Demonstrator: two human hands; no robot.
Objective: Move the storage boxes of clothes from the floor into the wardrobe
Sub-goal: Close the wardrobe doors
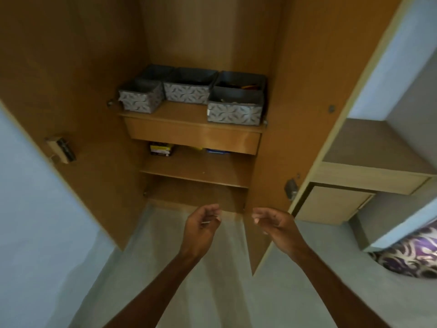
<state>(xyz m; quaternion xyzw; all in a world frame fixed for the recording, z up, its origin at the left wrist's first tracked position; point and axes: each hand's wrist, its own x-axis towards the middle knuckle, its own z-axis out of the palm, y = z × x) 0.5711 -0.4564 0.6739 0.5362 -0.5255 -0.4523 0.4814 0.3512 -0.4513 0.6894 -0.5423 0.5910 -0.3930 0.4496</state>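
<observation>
Storage boxes (pixel 233 107) (no legible labels) sit on wardrobe shelf (pixel 184 114).

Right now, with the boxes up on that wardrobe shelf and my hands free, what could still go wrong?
1. The front right box sits at the shelf edge, possibly slightly over it; a nudge could tip it off.
2. The front left box also sits close to the edge.
3. Both wardrobe doors stand open beside the empty left hand and right hand; closing them might catch a protruding box.
</observation>
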